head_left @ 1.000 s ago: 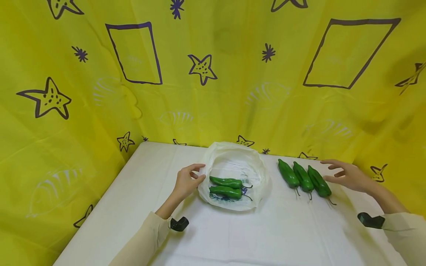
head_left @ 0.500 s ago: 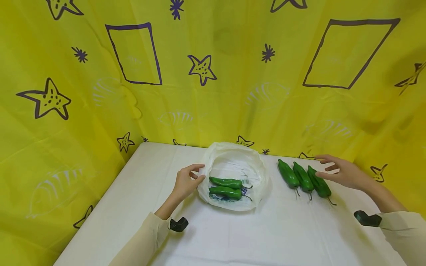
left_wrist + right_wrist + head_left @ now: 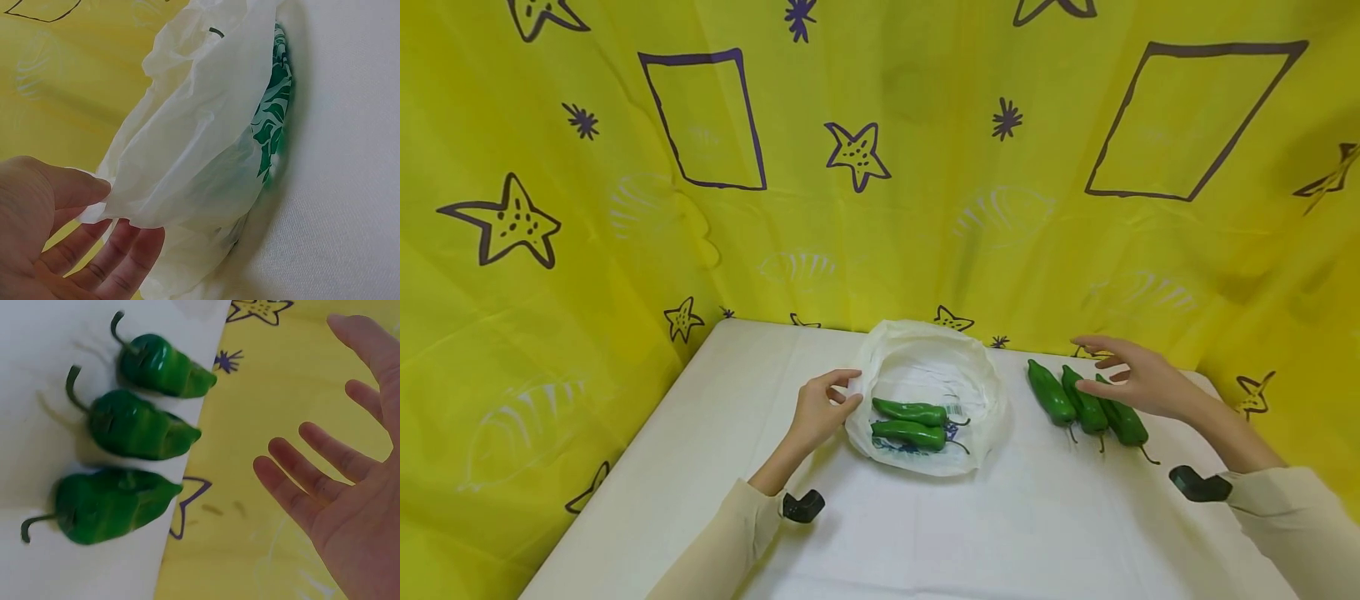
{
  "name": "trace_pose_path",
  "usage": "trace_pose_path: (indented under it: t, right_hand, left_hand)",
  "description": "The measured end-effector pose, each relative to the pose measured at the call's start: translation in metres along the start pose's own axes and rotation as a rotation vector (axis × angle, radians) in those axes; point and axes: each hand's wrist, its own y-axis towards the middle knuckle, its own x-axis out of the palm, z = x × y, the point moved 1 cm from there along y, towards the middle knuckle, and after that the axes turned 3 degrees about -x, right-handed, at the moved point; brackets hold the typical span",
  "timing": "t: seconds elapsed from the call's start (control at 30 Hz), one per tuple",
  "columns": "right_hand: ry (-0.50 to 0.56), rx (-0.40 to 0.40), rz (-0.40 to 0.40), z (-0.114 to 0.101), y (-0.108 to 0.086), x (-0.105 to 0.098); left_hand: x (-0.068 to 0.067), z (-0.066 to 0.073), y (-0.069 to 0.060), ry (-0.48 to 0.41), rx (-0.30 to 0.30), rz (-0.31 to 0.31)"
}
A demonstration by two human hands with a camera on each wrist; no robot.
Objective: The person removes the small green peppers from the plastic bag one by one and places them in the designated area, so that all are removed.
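Observation:
A whitish plastic bag (image 3: 992, 417) stands with its mouth spread wide, two green peppers (image 3: 910, 434) lying inside. My left hand (image 3: 820, 414) pinches the bag's left rim; the left wrist view shows thumb and fingers on the thin plastic (image 3: 187, 137). Three more green peppers (image 3: 1048, 393) lie side by side on the table, right of the bag. My right hand (image 3: 1150, 385) is over the rightmost ones, fingers spread and holding nothing. In the right wrist view the hand (image 3: 356, 500) is apart from the three peppers (image 3: 140, 428).
A white cloth covers the table (image 3: 1000, 533). Behind it and at the sides hangs a yellow curtain (image 3: 925, 233) with dark star and frame drawings. The table's back edge runs just behind the bag and the peppers.
My right hand has moved left, from beside the rightmost pepper to above the row. My left hand has kept its pinch on the bag, and the peppers lie where they were.

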Motion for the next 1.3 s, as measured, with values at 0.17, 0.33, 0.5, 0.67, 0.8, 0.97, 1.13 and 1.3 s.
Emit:
trace_pose_path:
  t: [0.17,0.33,0.5,0.67,0.8,0.97,1.13,1.3]
  right_hand:
    - [0.018,-0.036,-0.002,-0.015,0.012,0.004]
    - [0.034,-0.092,-0.017,-0.028,0.026,0.009]
    - [0.041,-0.106,-0.04,-0.038,0.037,0.015]
    - [0.052,-0.132,-0.054,-0.047,0.048,0.023]
    - [0.051,-0.158,-0.073,-0.055,0.056,0.028]
    - [0.063,-0.182,-0.115,-0.065,0.066,0.033]
    - [0.075,-0.18,-0.164,-0.073,0.077,0.039]
    - [0.097,-0.187,-0.221,-0.085,0.089,0.046]
  left_hand:
    - [0.0,0.0,0.0,-0.001,-0.002,0.0]
    - [0.0,0.001,-0.001,0.01,-0.008,0.003]
    - [0.0,0.001,-0.001,0.014,-0.02,0.002]
    - [0.0,0.002,-0.002,0.013,-0.019,0.003]
    - [0.0,0.002,-0.001,0.017,-0.015,0.003]
    - [0.0,0.002,-0.002,0.015,-0.021,0.001]
    - [0.0,0.002,-0.002,0.014,-0.025,0.002]
    - [0.001,0.002,-0.001,0.011,-0.025,-0.004]
